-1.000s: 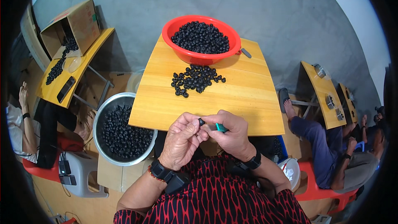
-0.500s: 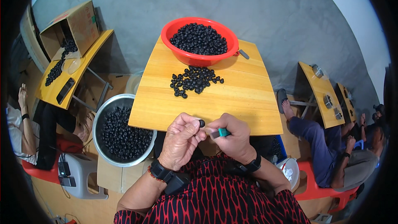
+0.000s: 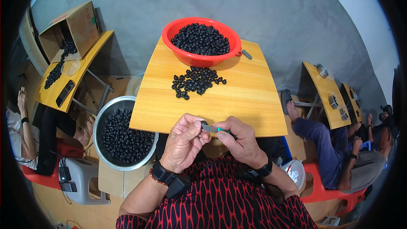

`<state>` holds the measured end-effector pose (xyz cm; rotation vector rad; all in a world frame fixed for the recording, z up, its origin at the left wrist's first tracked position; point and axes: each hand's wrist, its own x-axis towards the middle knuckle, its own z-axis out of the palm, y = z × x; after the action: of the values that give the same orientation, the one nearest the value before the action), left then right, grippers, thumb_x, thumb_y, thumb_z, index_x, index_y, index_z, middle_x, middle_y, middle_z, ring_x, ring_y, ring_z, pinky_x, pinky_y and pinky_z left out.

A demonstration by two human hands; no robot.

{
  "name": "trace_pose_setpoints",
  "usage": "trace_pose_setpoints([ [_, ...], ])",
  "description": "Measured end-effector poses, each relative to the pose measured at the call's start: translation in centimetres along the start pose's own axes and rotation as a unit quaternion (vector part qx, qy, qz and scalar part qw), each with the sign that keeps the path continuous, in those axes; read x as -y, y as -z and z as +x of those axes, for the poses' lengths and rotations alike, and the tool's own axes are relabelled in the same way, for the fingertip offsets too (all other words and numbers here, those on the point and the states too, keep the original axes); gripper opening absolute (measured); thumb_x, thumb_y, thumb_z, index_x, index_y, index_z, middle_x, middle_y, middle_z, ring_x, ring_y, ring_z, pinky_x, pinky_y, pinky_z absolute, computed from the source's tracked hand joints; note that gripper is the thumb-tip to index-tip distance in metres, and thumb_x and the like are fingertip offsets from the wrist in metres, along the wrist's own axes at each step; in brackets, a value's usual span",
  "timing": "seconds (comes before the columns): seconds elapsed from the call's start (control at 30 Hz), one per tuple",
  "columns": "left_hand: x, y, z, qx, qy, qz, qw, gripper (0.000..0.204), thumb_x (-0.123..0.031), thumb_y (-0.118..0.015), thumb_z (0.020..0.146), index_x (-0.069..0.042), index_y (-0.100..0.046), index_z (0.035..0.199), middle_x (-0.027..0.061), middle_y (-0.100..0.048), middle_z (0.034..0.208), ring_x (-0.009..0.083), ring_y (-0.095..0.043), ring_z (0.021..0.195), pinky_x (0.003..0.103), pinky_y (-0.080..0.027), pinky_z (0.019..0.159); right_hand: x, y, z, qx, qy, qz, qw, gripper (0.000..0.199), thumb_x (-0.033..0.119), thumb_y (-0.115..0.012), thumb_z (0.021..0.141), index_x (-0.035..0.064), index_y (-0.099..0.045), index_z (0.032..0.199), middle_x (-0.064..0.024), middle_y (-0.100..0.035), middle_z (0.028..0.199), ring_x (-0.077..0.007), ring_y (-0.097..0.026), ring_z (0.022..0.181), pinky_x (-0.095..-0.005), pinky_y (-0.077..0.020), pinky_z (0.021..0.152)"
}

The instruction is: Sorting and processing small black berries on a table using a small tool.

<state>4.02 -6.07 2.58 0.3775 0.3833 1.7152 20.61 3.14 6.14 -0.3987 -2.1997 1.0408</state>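
pinching small black bead (image 3: 204, 123) in left hand (image 3: 183, 142); right hand (image 3: 240, 140) clenched on teal-handled blade (image 3: 215, 129); open brown carton (image 3: 70, 29) far left.

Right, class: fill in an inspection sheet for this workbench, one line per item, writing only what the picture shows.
Surface: wooden table, mostly bare.
Job's things: small knife with teal handle; one dark round piece at its blade; loose pile; red bowl heaped full.
Clutter: metal basin of dark pieces at left.
Hands: left hand pinches the piece; right hand grips the knife.
Cables: nothing seen.
Surroundings: other tables, seated people, cardboard box.
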Motion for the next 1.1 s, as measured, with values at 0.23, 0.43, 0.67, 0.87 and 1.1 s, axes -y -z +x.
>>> trace_pose_setpoints([
  [0.23,0.0,0.3,-0.1,0.013,-0.005,0.003,1.0,0.013,-0.01,-0.064,0.095,-0.005,-0.059,0.105,0.0074,-0.065,0.091,0.0168,-0.062,0.079,0.035,-0.05,0.081,0.3,-0.3,0.2,0.005,0.008,-0.03,1.0,0.019,0.008,-0.064,0.093,0.0009,-0.066,0.111,-0.0095,-0.056,0.079,-0.0201,-0.055,0.069,-0.0303,-0.0452,0.063],
  [0.43,0.0,0.2,-0.1,0.015,-0.004,0.005,1.0,0.013,-0.01,-0.063,0.095,-0.005,-0.059,0.105,0.008,-0.065,0.091,0.0166,-0.061,0.08,0.035,-0.05,0.081,0.2,-0.3,0.2,0.003,0.004,-0.039,0.999,0.019,0.007,-0.064,0.092,0.0009,-0.065,0.111,-0.0096,-0.055,0.078,-0.0211,-0.054,0.068,-0.031,-0.0449,0.062],
  [0.67,0.1,0.4,0.0,0.017,-0.009,0.018,1.0,0.011,-0.01,-0.063,0.096,-0.005,-0.059,0.104,0.0079,-0.066,0.092,0.0163,-0.063,0.08,0.035,-0.051,0.081,0.3,-0.2,0.3,0.002,0.012,-0.041,0.999,0.019,0.007,-0.064,0.092,0.0011,-0.065,0.111,-0.0099,-0.055,0.078,-0.022,-0.055,0.069,-0.0317,-0.0454,0.063],
  [0.87,-0.3,0.7,0.1,0.028,-0.015,0.051,0.998,0.011,-0.011,-0.064,0.096,-0.005,-0.059,0.104,0.0077,-0.065,0.091,0.0163,-0.063,0.08,0.035,-0.051,0.079,0.4,-0.1,0.3,0.018,0.014,-0.036,0.999,0.02,0.007,-0.064,0.092,0.0005,-0.065,0.111,-0.0101,-0.055,0.079,-0.0215,-0.056,0.07,-0.0313,-0.0457,0.063],
  [1.1,-0.5,-0.4,0.0,0.051,-0.001,0.026,0.998,0.011,-0.013,-0.065,0.095,-0.005,-0.061,0.101,0.0075,-0.062,0.09,0.0163,-0.057,0.075,0.032,-0.047,0.073,-2.9,1.5,0.0,-0.125,-0.119,0.033,0.984,0.019,0.01,-0.061,0.098,-0.0037,-0.064,0.11,-0.0046,-0.061,0.084,-0.0088,-0.053,0.077,-0.0246,-0.0453,0.069],
])
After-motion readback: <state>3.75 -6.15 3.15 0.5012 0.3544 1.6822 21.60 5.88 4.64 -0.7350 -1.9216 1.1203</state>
